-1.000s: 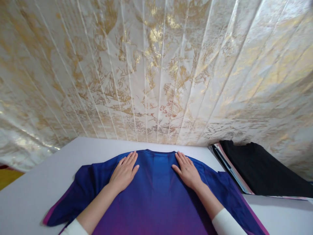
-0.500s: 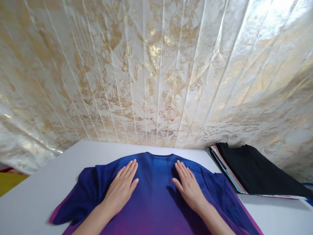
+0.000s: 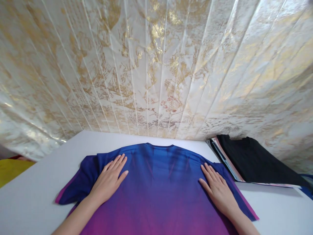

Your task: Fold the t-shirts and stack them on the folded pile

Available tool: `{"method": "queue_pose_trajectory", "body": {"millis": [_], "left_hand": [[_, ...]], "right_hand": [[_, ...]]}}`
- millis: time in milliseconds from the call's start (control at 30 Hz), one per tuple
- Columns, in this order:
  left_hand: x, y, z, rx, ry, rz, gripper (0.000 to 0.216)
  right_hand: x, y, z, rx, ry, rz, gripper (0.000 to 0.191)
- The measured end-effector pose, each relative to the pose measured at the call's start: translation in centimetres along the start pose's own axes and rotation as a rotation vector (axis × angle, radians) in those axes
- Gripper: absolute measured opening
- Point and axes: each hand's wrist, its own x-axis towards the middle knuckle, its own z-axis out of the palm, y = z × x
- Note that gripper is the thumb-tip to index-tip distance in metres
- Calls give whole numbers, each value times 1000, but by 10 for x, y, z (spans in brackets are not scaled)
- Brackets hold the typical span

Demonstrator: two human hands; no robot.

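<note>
A blue-to-purple short-sleeved T-shirt (image 3: 156, 186) lies spread on the white table, its neckline toward the wall and its lower part cut off by the bottom of the view. Flat on the shirt near the left shoulder seam rests my left hand (image 3: 109, 179), fingers stretched out. My right hand (image 3: 217, 187) lies likewise on the right shoulder area, open with the thumb apart. Neither hand grips the fabric. The left sleeve (image 3: 75, 182) has soft folds, while the right sleeve (image 3: 241, 195) shows beyond my right hand.
A stack of folded clothes with a black garment (image 3: 256, 161) on top stands at the right, close to the right sleeve. Behind the white table (image 3: 61, 163) hangs a shiny gold-patterned curtain (image 3: 156, 65). Something yellow (image 3: 13, 169) shows past the left edge.
My hands have slid apart across the shirt, the left one leftward and the right one rightward toward the sleeves. The view has tilted down slightly.
</note>
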Motion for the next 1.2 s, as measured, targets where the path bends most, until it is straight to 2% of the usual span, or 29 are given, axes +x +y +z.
{"method": "queue_pose_trajectory", "body": {"millis": [133, 233, 333, 433, 533, 600, 700, 767, 833, 900, 967, 1033, 1133, 1200], "left_hand": [[-2, 5, 1, 10, 13, -33, 56], [3, 18, 0, 17, 49, -39, 55], [20, 37, -1, -38, 23, -4, 55], [47, 51, 1, -109, -60, -19, 57], [69, 53, 6, -130, -88, -28, 59], [77, 49, 7, -138, -92, -14, 59], [76, 36, 4, -164, -115, 35, 55], [67, 17, -2, -183, -102, 49, 54], [51, -14, -11, -185, -37, -27, 52], [32, -52, -23, -151, 44, -239, 50], [15, -88, -34, -111, 70, -410, 52], [3, -112, -42, -96, 59, -495, 51], [-2, -120, -46, -102, 14, -514, 36], [0, -115, -45, -106, -6, -511, 27]], "right_hand": [[0, -7, -3, -2, -50, 28, 66], [6, -20, -9, 14, -55, 48, 69], [24, -52, -17, 70, -30, -11, 67], [55, -94, -22, 143, -89, -87, 63], [85, -123, -18, 169, -154, -118, 64], [98, -130, -11, 151, -161, -97, 64], [107, -128, -1, 99, -150, -35, 66], [108, -124, 2, 79, -171, -11, 66], [108, -126, 0, 76, -204, 6, 67], [108, -138, -8, 110, -212, -15, 68], [110, -166, -18, 195, -193, -122, 66], [114, -207, -28, 317, -189, -296, 62], [119, -277, -35, 497, -221, -560, 57], [123, -317, -33, 563, -277, -639, 57]]}}
